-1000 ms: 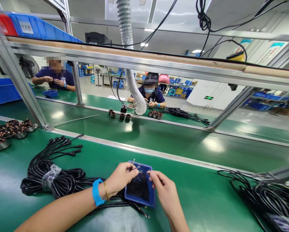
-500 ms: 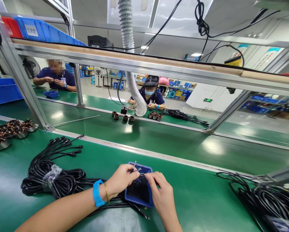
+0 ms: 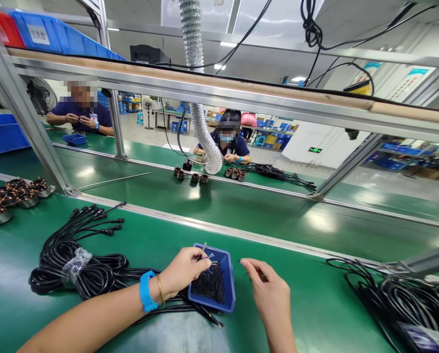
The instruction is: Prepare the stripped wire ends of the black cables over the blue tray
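Left hand (image 3: 184,272) was held low at the tray's left side, forearm lying across the green worktop (image 3: 307,299). Its fingers (image 3: 195,260) were closed in a pinch on thin wire ends (image 3: 204,251), which stuck up near the rim of the blue plastic tray (image 3: 227,280). Right hand (image 3: 269,289) hung just right of the tray, not touching it, fingers (image 3: 251,267) loosely curled; whether they held anything could not be told. Short black wires (image 3: 209,284) lay heaped inside the tray. A bundled black cable (image 3: 76,274) lay to its left.

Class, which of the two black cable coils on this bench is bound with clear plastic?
The coil left of the blue tray: clear wrap circles it; none shows on the right coil.
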A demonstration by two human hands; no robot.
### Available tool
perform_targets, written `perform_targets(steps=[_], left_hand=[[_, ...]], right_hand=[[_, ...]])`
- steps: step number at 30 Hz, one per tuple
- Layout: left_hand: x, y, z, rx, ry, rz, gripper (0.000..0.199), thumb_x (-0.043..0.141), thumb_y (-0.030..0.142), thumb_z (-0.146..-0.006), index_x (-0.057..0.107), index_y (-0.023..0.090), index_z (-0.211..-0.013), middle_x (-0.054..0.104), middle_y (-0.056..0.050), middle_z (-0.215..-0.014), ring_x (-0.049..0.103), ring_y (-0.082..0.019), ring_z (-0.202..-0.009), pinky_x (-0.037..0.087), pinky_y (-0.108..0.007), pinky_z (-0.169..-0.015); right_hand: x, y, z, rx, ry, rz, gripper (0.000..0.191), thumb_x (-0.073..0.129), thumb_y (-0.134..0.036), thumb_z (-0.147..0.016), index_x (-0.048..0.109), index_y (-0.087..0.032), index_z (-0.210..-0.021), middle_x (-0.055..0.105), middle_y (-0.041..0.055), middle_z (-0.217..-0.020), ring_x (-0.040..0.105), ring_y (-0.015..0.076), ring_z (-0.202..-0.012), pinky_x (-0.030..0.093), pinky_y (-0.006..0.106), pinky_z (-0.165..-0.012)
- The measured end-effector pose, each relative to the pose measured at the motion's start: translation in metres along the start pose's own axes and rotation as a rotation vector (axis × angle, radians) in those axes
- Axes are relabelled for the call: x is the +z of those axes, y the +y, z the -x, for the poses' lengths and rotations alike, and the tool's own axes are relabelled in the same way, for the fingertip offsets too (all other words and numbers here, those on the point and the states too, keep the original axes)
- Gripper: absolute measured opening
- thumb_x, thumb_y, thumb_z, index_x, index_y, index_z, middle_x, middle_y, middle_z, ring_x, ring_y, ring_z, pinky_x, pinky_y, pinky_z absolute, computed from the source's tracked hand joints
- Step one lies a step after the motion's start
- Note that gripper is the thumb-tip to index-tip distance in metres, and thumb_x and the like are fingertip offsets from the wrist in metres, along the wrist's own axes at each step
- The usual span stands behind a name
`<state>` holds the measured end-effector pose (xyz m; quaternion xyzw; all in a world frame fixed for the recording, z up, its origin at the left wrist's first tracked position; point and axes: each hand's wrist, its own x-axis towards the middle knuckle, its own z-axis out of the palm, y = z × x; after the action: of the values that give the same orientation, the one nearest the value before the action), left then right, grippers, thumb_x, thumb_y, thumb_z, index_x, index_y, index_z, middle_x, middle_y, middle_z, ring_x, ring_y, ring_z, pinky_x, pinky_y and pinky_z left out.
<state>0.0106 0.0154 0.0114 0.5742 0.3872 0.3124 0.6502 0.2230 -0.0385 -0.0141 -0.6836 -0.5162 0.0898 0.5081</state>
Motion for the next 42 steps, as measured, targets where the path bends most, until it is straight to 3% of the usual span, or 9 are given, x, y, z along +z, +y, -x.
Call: perform_targets(steps=[4, 9, 22, 42], left_hand=[[0.0, 0.0, -0.001, 0.009, -0.006, 0.012, 0.04, 0.066, 0.055, -0.073, 0.052, 0.017, -0.074, 0.04, 0.007, -0.058, 0.032, -0.008, -0.051, 0.023, -0.024, -0.05], [0.001, 0.001, 0.001, 0.008, -0.009, 0.01, 0.038, 0.065, 0.053, -0.074, 0.052, 0.017, -0.074, 0.04, 0.008, -0.058, 0.032, -0.008, -0.051, 0.023, -0.024, -0.05], [0.001, 0.002, 0.002, 0.021, -0.024, -0.027, 0.036, 0.064, 0.05, -0.076, 0.053, 0.016, -0.075, 0.042, 0.007, -0.061, 0.034, -0.008, -0.053, 0.025, -0.024, -0.051], [0.0, 0.002, 0.002, 0.005, -0.004, -0.024, 0.035, 0.063, 0.049, -0.075, 0.054, 0.015, -0.077, 0.042, 0.007, -0.06, 0.036, -0.008, -0.052, 0.027, -0.023, -0.051]], right_hand=[[0.019, -0.022, 0.015, -0.081, -0.138, -0.098, 0.046, 0.056, -0.062, -0.086, 0.073, -0.022, -0.071, 0.069, 0.0036, -0.069, 0.062, 0.0188, -0.063, 0.05, 0.028, -0.059], [0.028, -0.03, 0.023, -0.155, -0.187, -0.115, 0.032, 0.059, -0.048, -0.091, 0.073, -0.024, -0.075, 0.066, 0.0025, -0.069, 0.058, 0.018, -0.066, 0.048, 0.028, -0.061], [0.031, -0.038, 0.026, -0.312, -0.141, -0.09, 0.026, 0.06, -0.039, -0.094, 0.069, -0.024, -0.074, 0.064, -0.0013, -0.066, 0.052, 0.0159, -0.062, 0.042, 0.025, -0.057], [0.023, -0.032, 0.022, -0.318, -0.119, -0.07, 0.023, 0.061, -0.036, -0.094, 0.069, -0.025, -0.076, 0.064, -0.0021, -0.067, 0.052, 0.0147, -0.063, 0.042, 0.023, -0.057]])
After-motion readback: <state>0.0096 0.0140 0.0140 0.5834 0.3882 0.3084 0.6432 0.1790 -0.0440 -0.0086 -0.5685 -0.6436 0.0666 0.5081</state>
